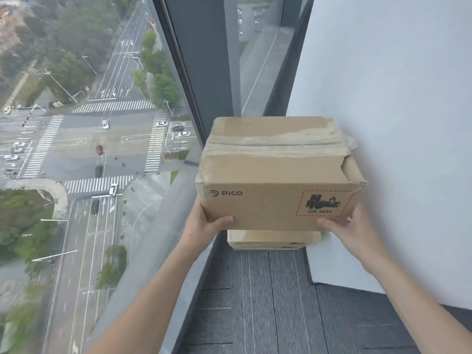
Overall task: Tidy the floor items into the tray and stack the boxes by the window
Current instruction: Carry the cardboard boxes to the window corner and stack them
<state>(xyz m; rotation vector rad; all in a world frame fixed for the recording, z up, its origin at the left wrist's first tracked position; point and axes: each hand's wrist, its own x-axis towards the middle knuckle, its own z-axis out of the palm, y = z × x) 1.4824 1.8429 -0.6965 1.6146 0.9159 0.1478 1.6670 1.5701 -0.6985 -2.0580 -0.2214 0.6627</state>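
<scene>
hands (pixel 209 223) (pixel 350 229) curled round cardboard box (pixel 275 175), thumbs on front

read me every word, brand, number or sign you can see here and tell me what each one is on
"PICO", with a round logo: near face of the top box, left side, above the left hand.
"UN 3481": same face, in the red hatched battery label, above the right hand.
Lower box: a dark mark at its edge, unreadable.
</scene>
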